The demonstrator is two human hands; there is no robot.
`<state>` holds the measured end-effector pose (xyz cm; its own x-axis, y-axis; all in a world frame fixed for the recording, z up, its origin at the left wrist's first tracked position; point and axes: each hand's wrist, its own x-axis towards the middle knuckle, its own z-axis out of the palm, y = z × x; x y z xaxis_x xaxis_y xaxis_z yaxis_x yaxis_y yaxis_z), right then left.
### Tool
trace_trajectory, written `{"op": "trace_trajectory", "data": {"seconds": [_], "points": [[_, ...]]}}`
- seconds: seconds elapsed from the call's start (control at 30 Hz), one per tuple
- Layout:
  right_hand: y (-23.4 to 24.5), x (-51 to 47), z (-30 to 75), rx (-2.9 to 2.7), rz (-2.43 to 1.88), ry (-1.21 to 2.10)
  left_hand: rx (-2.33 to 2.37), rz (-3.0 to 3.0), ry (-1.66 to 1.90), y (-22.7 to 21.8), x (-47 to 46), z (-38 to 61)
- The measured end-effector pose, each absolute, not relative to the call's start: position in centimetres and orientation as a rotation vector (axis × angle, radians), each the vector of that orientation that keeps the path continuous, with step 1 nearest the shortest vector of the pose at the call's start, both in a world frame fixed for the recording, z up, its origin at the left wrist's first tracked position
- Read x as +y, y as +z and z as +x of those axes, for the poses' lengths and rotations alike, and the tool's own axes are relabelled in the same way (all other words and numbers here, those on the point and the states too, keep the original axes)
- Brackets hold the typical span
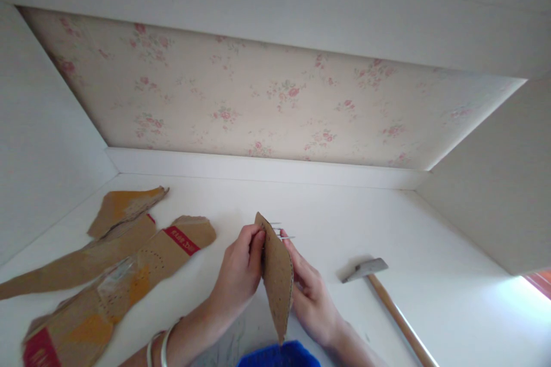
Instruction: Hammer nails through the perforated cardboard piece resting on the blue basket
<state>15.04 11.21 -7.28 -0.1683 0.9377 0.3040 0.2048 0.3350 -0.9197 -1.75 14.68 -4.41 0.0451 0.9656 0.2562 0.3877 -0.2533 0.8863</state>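
Observation:
A torn piece of brown cardboard stands on edge between my hands, above the white surface. Several thin metal nails poke out of its right face near the top. My left hand is at the left face, thumb and forefinger pinched together against it; what lies between those fingertips is hidden. On the other side, my right hand is curled against the cardboard's right edge, its forefinger tip reaching up to the nails. The cardboard partly covers the right thumb.
Torn cardboard pieces, some with red bands and rows of small holes, lie at the left. A hammer with a wooden handle rests at the right. A blue container sits at the bottom edge. White panels and floral wallpaper enclose the back.

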Motion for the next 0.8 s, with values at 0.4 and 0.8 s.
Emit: {"op": "trace_trajectory", "data": {"seconds": [0.4,0.8], "points": [[-6.9,10.3,16.1,-1.737,-1.002,0.906,1.478,2.275,1.045,-5.9,15.1,-2.8],[-7.4,9.9,15.7,-1.96,-1.084,0.742,1.546,2.514,1.114,-6.5,15.7,-3.3]]}}
